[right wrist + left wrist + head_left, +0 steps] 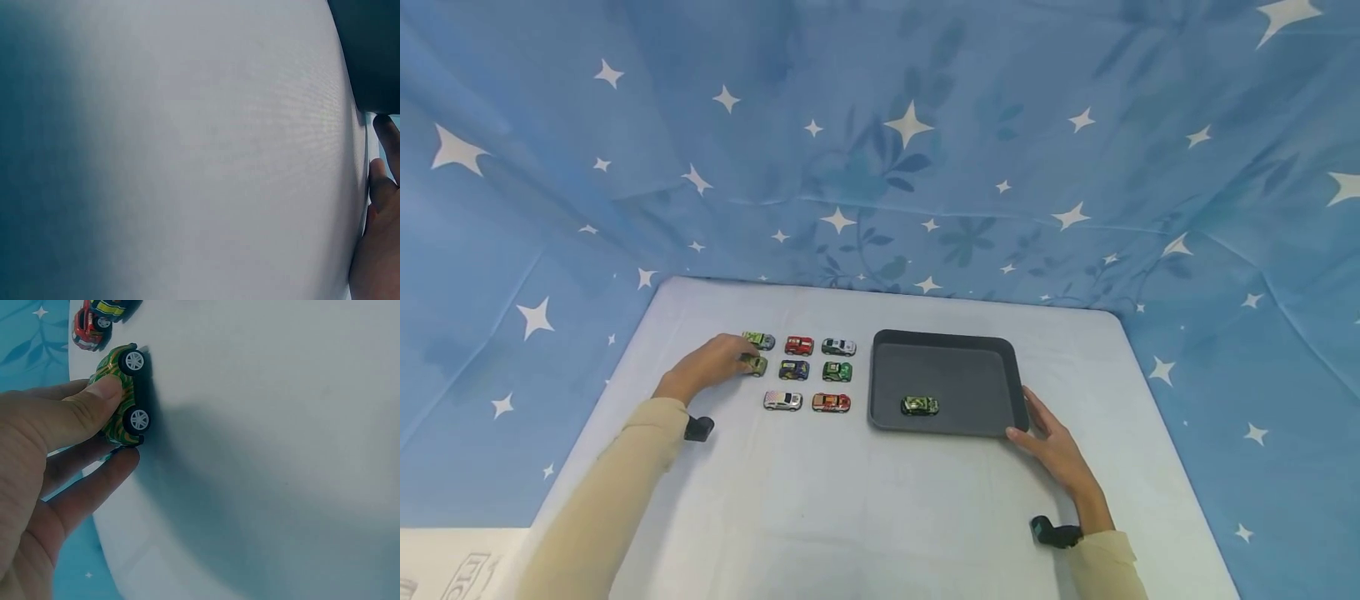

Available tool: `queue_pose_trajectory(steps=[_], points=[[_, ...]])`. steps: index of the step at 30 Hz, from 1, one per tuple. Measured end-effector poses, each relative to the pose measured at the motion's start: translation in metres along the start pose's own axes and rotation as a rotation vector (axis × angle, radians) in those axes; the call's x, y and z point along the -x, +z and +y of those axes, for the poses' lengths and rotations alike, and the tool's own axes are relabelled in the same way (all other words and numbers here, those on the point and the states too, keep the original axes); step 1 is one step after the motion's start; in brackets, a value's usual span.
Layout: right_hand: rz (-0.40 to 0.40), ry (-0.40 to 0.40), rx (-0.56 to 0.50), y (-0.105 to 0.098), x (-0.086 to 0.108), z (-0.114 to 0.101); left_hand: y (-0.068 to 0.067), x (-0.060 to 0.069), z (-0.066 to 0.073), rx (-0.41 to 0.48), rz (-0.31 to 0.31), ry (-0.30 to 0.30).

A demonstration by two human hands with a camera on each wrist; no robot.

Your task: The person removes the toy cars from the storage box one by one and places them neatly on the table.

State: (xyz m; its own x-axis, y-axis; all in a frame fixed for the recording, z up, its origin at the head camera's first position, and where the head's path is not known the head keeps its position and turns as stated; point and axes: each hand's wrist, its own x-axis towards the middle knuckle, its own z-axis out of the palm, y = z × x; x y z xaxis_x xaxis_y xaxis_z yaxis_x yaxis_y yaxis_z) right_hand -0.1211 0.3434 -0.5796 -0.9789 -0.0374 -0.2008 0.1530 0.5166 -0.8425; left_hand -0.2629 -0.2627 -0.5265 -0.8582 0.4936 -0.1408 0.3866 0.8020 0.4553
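At the left of the head view my left hand (718, 360) pinches a green-patterned toy car (755, 365) between thumb and fingers. The left wrist view shows that car's side and two wheels, with the thumb (103, 394) on its body. A toy car with a yellow-green roof (759, 340) stands just beyond it, partly behind the fingers. My right hand (1056, 446) touches the near right corner of a dark grey tray (951, 432), thumb at the front edge and fingers along the right side. Inside the tray, near its front left, is a green camouflage toy car (920, 406).
Between the left hand and the tray stand several toy cars: red (799, 345), white-and-green (838, 347), dark blue (793, 370), green (837, 372), silver (782, 401) and orange-red (831, 402). All are on a white table (850, 500) with blue star-printed cloth (865, 167) around it.
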Motion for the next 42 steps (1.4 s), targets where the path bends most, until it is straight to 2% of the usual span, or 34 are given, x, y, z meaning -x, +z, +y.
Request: queue_pose_trajectory(steps=[8,11,13,17,20,25,28,32,42], points=[[-0.006,-0.005,-0.002,0.001,0.002,-0.002,0.007,0.005,-0.001,-0.005,0.01,-0.002],[-0.006,0.0,-0.014,0.002,0.002,-0.004,0.007,0.005,0.0,-0.016,0.008,0.0],[-0.006,0.008,-0.024,0.003,0.005,-0.013,0.005,0.006,0.001,-0.014,0.004,-0.003],[-0.003,0.011,-0.018,0.004,0.005,-0.013,0.001,0.008,0.003,-0.007,0.007,-0.009],[-0.003,-0.005,-0.003,0.003,0.002,-0.003,-0.004,0.011,0.004,-0.003,0.036,-0.019],[-0.003,-0.007,0.001,0.001,0.002,-0.001,-0.009,0.009,0.009,0.033,0.11,-0.015],[0.001,-0.003,0.004,0.001,0.001,-0.001,-0.009,0.004,0.02,0.092,0.141,-0.003],[0.002,0.0,0.002,0.001,0.001,-0.002,-0.005,-0.007,0.043,0.159,0.163,0.026],[0.003,-0.001,0.003,0.002,0.002,-0.002,0.016,-0.04,0.105,0.186,0.173,0.15]])
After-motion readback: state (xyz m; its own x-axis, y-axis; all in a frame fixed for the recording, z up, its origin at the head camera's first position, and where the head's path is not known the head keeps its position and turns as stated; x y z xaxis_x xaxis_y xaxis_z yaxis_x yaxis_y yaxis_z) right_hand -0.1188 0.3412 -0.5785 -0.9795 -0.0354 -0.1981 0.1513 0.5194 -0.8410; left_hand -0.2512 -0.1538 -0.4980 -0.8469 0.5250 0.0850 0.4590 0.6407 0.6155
